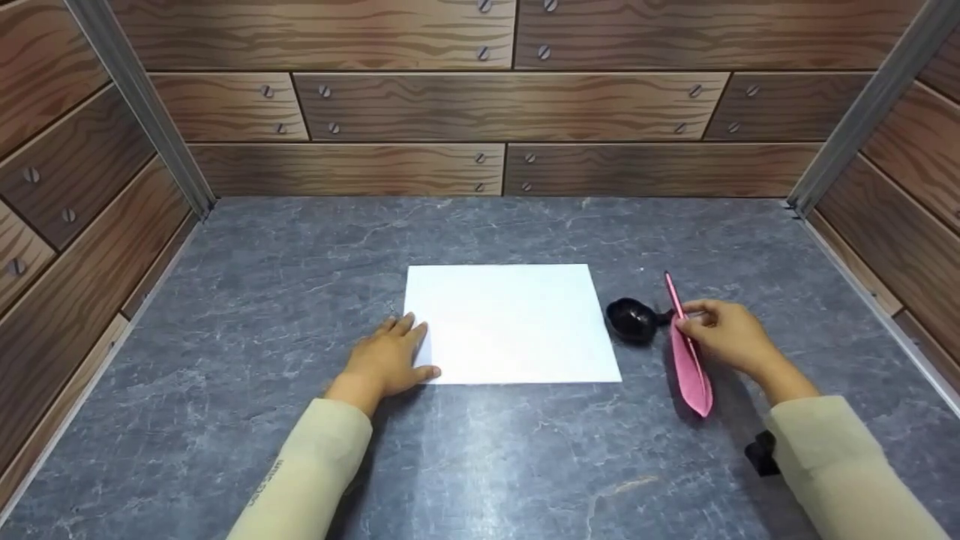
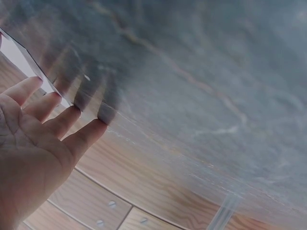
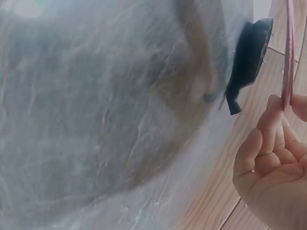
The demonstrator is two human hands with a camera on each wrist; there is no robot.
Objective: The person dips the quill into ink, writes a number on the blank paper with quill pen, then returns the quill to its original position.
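Note:
A white sheet of paper (image 1: 510,322) lies flat on the grey marbled table. My left hand (image 1: 386,356) rests at its left edge with fingers spread, the thumb over the lower left corner; the left wrist view shows this hand (image 2: 43,139) with its fingers extended. To the right of the paper, my right hand (image 1: 727,334) pinches a slim pink item (image 1: 690,375) between thumb and fingers. Its upper end is pen-like, its lower part wider and leaf-shaped; its exact kind is unclear. Just left of this hand sits a black scoop (image 1: 634,321) with a short handle, its handle end partly hidden.
Wood-patterned walls (image 1: 510,105) with printed screws enclose the table (image 1: 300,247) at the back and both sides. Grey metal posts (image 1: 142,112) stand in the back corners. A small black object (image 1: 763,454) shows beside the right sleeve.

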